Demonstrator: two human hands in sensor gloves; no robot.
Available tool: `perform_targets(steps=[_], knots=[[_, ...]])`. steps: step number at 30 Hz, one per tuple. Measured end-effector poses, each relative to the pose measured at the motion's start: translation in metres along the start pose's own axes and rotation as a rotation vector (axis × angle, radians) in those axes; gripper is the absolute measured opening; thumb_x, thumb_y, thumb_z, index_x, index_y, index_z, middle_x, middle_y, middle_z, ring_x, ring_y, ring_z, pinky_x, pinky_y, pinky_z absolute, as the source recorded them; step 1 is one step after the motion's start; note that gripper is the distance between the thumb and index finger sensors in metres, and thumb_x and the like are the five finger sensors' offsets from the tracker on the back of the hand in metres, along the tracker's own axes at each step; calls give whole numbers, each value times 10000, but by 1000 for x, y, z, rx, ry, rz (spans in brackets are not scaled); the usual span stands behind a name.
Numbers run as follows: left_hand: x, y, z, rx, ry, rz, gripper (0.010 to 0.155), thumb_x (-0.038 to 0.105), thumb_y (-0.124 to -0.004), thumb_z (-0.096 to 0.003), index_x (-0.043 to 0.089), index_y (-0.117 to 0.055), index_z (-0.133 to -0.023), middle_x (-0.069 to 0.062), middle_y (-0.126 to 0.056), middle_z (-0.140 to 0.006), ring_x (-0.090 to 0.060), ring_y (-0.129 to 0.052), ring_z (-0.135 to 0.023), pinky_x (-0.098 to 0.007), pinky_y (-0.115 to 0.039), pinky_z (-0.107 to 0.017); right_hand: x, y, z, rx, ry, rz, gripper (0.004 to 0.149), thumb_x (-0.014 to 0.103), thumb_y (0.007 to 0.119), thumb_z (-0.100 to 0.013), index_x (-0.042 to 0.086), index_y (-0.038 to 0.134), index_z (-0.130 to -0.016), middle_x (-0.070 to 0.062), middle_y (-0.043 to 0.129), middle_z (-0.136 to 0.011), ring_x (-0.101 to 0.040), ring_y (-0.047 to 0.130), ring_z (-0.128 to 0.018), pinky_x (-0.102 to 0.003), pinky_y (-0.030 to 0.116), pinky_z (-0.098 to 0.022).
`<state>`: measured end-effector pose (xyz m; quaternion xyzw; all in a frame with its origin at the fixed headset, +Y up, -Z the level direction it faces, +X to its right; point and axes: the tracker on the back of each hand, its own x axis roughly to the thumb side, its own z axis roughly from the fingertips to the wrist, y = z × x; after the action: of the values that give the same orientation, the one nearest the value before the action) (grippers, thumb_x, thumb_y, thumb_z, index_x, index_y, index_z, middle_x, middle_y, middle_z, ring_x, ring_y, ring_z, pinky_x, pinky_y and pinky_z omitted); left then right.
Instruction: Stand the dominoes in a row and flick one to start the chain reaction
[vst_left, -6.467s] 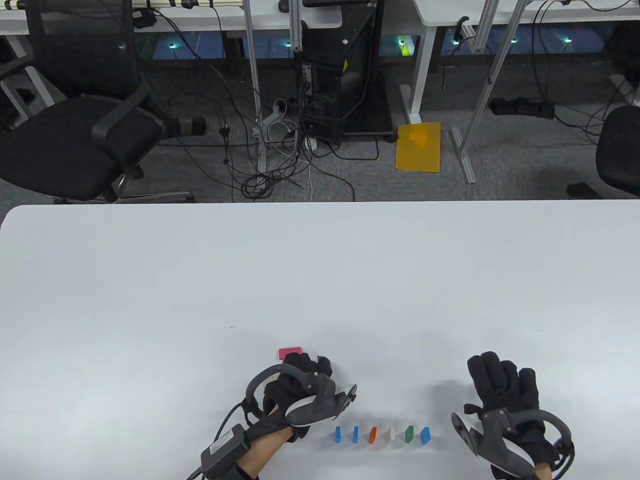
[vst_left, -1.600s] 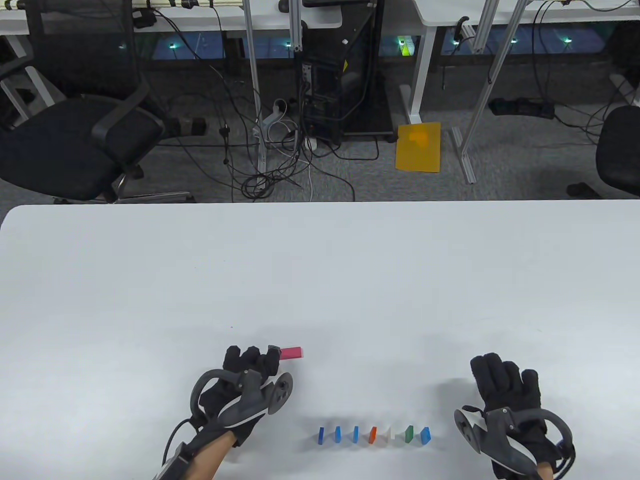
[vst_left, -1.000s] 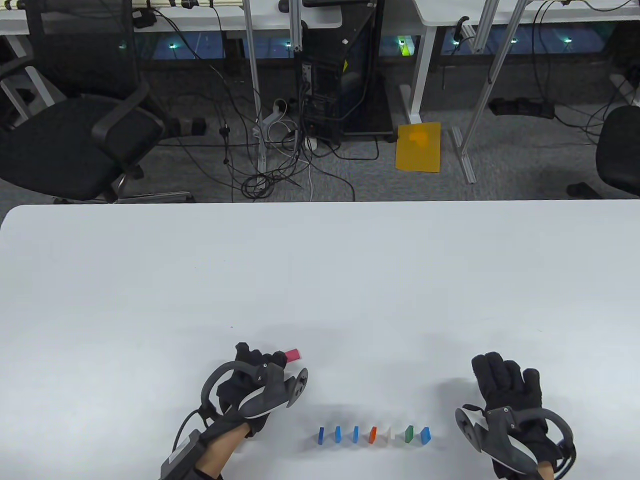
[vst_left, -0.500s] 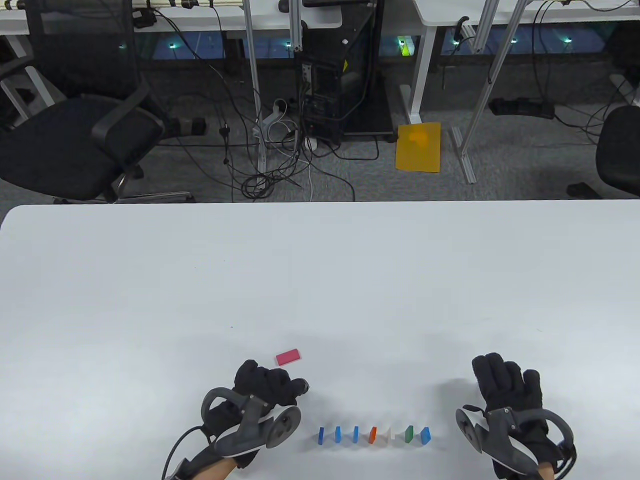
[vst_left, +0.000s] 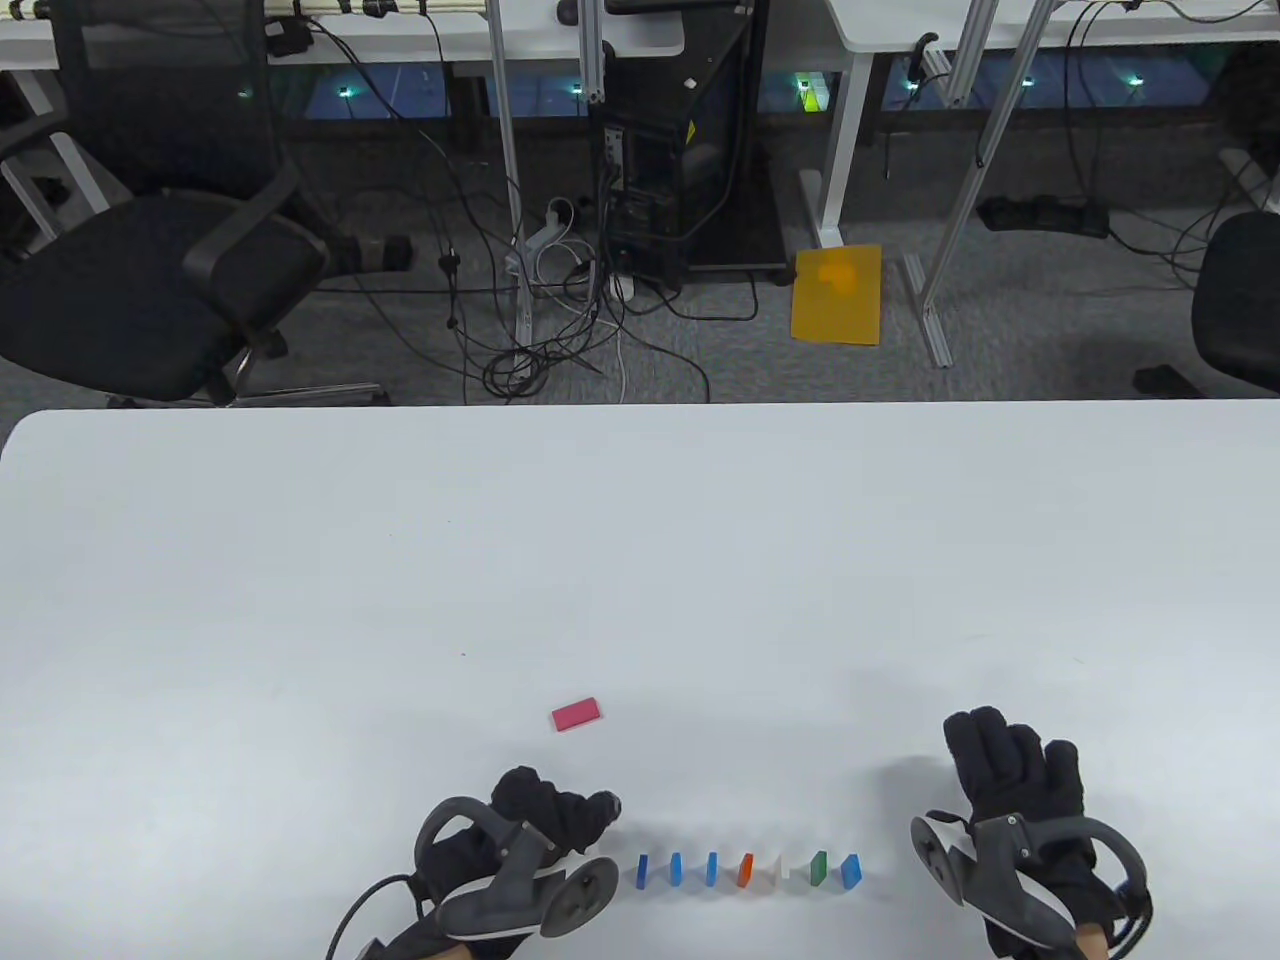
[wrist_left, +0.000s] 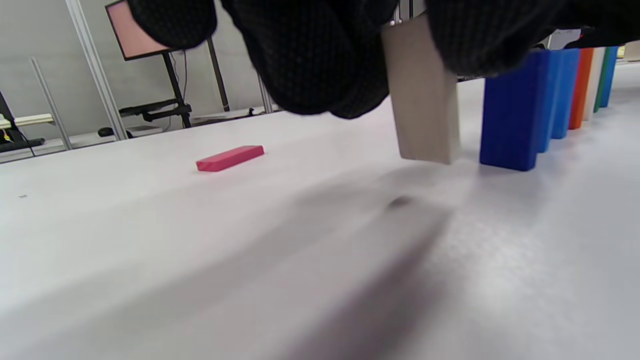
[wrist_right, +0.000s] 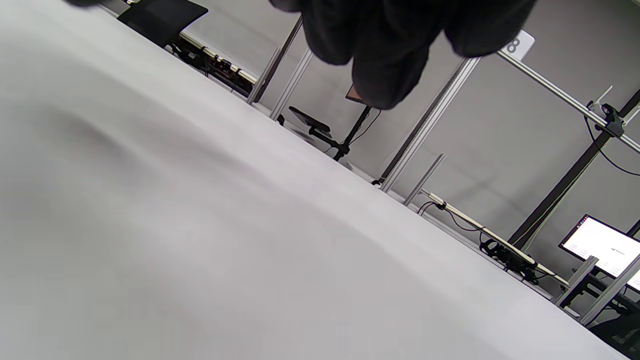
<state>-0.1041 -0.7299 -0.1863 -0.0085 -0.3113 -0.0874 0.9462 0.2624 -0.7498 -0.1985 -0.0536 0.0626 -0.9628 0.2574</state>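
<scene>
Left wrist view shows the left hand (wrist_left: 350, 45) pinching a pale block (wrist_left: 425, 110) from the top. The block hangs upright, just above the table (wrist_left: 150, 250), right beside the dark blue block (wrist_left: 510, 110) at the end of the row (vst_left: 745, 869).

From the table view, seven blocks stand in that row near the bottom edge: three blue ones, an orange one, a white one, a green one and one more blue one. The left hand (vst_left: 545, 810) sits at the row's left end. The pale block cannot be seen from up there, since the hand covers it.

A pink block (vst_left: 577, 713) lies flat on the table, a little way behind the row. Nobody is touching it.

The right hand (vst_left: 1010, 775) lies flat on the table with its fingers out, holding nothing, off to the right of the row.

So the job looks like it is at the standing-up part. Next, the pale block needs to go down gently, straight up, with a small gap from the dark blue one. A bump could knock them all over too soon. The pink block looks like it needs standing up too, and then comes the flick.
</scene>
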Motion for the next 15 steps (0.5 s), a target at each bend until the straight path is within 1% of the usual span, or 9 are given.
perform_targets(steps=[2, 5, 11, 15], knots=[[4, -1, 0, 26, -10, -12, 825, 559, -777, -313, 175, -621, -1026, 162, -940, -757, 2, -1009, -516, -458, -756, -653, 0, 0, 0, 2, -1, 1, 959, 564, 568, -311, 53, 254, -1059, -220, 443, -1121, -441, 706, -974, -657, 533, -670], [9, -2, -1, 34, -20, -27, 833, 554, -779, -315, 162, -609, -1031, 165, -942, -760, 7, -1011, -514, -455, -759, -652, 0, 0, 0, 4, -2, 5, 958, 563, 569, -310, 54, 254, -1059, -221, 443, -1121, -439, 708, -974, -656, 534, -670], [17, -6, -4, -1, -29, -85, 848, 557, -772, -318, 152, -588, -1040, 168, -935, -770, 4, -1010, -538, -456, -749, -662, 0, 0, 0, -1, -3, 4, 959, 563, 571, -311, 53, 256, -1060, -219, 444, -1121, -439, 709, -973, -657, 534, -670], [20, -6, -4, 7, -41, -94, 860, 561, -768, -318, 146, -573, -1046, 173, -930, -775, 10, -1007, -535, -455, -750, -664, 0, 0, -1, 1, -9, 10, 959, 562, 573, -311, 54, 257, -1060, -220, 445, -1121, -434, 712, -972, -656, 534, -670]])
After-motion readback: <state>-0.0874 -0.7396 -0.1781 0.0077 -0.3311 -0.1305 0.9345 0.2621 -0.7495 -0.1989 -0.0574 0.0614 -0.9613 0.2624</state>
